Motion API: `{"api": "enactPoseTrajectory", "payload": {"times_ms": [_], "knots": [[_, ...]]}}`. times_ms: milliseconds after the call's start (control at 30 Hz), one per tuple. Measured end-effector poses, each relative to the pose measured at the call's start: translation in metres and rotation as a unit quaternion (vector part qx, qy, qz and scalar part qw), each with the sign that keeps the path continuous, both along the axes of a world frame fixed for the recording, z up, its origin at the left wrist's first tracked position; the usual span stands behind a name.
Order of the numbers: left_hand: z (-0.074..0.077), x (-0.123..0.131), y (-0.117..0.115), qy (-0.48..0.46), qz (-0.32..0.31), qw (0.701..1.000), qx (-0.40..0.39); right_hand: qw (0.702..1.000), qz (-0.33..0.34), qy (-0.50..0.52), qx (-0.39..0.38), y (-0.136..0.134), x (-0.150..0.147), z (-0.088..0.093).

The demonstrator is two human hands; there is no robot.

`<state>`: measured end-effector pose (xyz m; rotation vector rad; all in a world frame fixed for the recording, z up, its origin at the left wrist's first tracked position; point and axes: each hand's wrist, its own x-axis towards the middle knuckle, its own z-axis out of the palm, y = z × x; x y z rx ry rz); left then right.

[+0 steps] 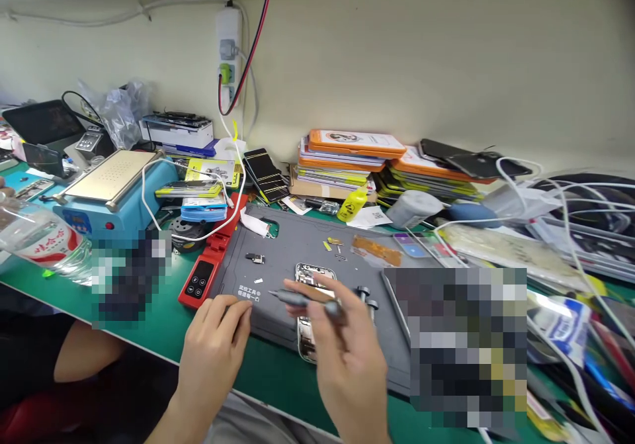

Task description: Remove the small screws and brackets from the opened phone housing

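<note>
Screwdriver lies level, clamped in right hand above phone; left hand, fingers together, rests on near edge of mat.

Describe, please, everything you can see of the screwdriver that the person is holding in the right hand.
The screwdriver is a slim, pen-like tool, grey and metallic-looking, narrowing to a fine tip. It lies almost level, tip pointing left, slightly blurred. The right hand pinches its handle in the fingers; nothing else seems to touch it. It is over the grey mat, across the opened phone.
</note>
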<state>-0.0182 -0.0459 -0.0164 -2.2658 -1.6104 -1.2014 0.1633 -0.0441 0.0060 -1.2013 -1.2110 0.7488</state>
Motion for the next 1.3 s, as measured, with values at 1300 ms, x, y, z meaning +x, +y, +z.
{"api": "enactPoseTrajectory", "payload": {"times_ms": [1300], "knots": [[0.013, 0.038, -0.012, -0.396, -0.315, 0.804, -0.312, 0.957, 0.006, 0.277, -0.082, -0.019, 0.041, -0.001]]}}
